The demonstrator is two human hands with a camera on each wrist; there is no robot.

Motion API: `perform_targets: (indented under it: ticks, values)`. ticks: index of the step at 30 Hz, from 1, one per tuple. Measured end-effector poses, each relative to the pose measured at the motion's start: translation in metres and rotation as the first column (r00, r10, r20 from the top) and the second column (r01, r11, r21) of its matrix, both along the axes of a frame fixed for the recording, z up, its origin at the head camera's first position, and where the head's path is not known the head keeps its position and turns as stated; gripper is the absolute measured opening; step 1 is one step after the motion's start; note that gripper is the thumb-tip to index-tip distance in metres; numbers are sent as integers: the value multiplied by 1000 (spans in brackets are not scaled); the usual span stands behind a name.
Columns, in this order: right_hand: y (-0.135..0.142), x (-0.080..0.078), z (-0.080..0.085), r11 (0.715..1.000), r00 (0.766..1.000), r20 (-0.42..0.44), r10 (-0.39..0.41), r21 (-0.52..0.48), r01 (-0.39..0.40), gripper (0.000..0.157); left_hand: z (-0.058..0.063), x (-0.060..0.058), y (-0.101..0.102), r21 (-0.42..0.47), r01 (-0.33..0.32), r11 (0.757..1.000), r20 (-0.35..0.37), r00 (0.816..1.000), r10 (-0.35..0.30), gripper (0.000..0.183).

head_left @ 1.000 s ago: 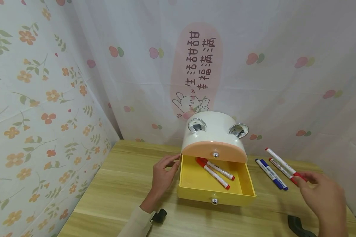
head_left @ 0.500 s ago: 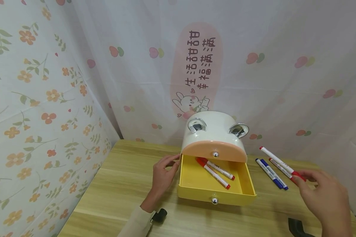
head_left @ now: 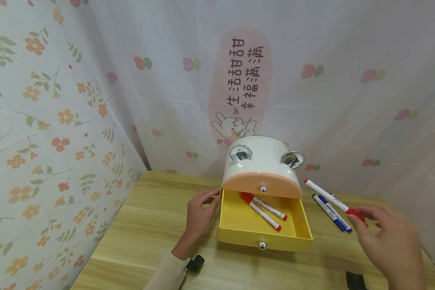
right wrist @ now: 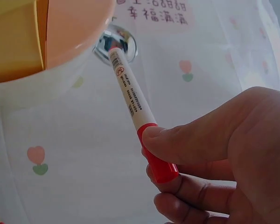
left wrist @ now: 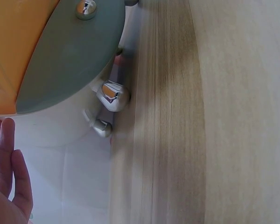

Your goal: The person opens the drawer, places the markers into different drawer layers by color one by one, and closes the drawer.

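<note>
Pinching the red cap [right wrist: 164,171] of a white marker [head_left: 326,195] between the thumb and the fingers, the right hand [head_left: 386,237] holds this marker slanted, to the right side of the white chest [head_left: 264,155]. The far end of the marker points toward the chest and is apart from the yellow drawer [head_left: 235,219]. Just beside the held marker, two blue-capped markers [head_left: 331,213] lie close together on the wooden table [head_left: 141,229].

The left hand [head_left: 199,213] is at the left side of the chest, near the back corner of the drawer. In the left wrist view its visible fingers are rather straight, with the tips at the drawer edge; how strongly they press, I cannot tell.

The yellow drawer is pulled out, and inside it two red-capped markers [head_left: 266,215] lie with their capped ends close together. Above it, the peach upper drawer [head_left: 239,184] is pushed in. The chest carries two silver eyes [head_left: 291,160], and behind it hangs a printed curtain [head_left: 166,121].
</note>
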State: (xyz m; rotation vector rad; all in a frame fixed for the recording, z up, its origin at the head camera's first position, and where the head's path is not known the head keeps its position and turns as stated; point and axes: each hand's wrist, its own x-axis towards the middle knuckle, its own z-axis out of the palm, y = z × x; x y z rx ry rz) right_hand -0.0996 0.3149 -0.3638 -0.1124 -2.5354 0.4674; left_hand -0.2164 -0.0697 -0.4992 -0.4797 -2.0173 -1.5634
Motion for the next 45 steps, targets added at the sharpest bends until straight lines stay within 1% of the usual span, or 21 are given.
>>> perform_targets:
  ticks: [3,10,12,17,19,25,27,28,31,33,35,36,39,41,43,45]
  values:
    - [-7,2,3,1000,1000,-11,22,4,-22,21,-1,0,0,-1,-3,1000,-9,1000,3,23]
    - [-21,4,8,992,991,-51,121,-22,-122,21,-2,-2,0,-6,-7,1000,-37,999,7,23]
    - [-26,2,8,989,988,-51,147,-19,-148,21,-2,-2,0,-8,-8,1000,-39,999,8,23]
    - [-40,-4,4,974,971,-72,227,12,-226,21,-2,-1,0,-7,-7,1000,-30,1000,7,23]
    - [-46,-7,1,964,959,-91,267,28,-266,22,-2,-1,0,-5,-5,1000,-28,1000,5,23]
    - [-64,-10,-5,933,930,-74,359,61,-355,21,-1,-1,-1,-4,1,1000,-28,1000,-2,23]
    - [-70,-10,-6,928,928,-53,368,77,-364,21,-1,0,-1,-3,6,1000,-22,1000,-6,23]
    - [-73,-10,-6,929,931,-37,363,83,-360,21,-1,0,-1,-4,7,1000,-20,1000,-7,23]
    - [-82,-12,-7,936,938,60,341,70,-344,18,-1,0,-1,-5,5,1000,1,1000,-5,24]
    - [-88,-14,-9,941,937,130,324,52,-333,15,-1,0,-1,-9,0,1000,15,1000,0,25]
    - [-94,-17,-13,942,934,158,321,47,-332,13,-2,0,-1,-11,-5,1000,29,1000,6,26]
    - [-96,-19,-16,939,932,151,329,49,-340,12,-2,0,-1,-11,-5,1000,31,999,6,26]
    - [-102,-24,-25,931,933,74,352,79,-358,14,-3,0,-1,-10,-6,1000,31,1000,6,26]
    - [-105,-27,-29,929,933,39,357,92,-359,15,-2,0,-1,-9,-4,1000,32,999,5,25]
    - [-109,-28,-31,930,935,20,354,97,-354,15,-2,0,-1,-6,-1,1000,33,999,2,24]
    - [-111,-29,-32,934,938,24,345,89,-346,15,-2,0,-1,-4,1,1000,40,999,-1,24]
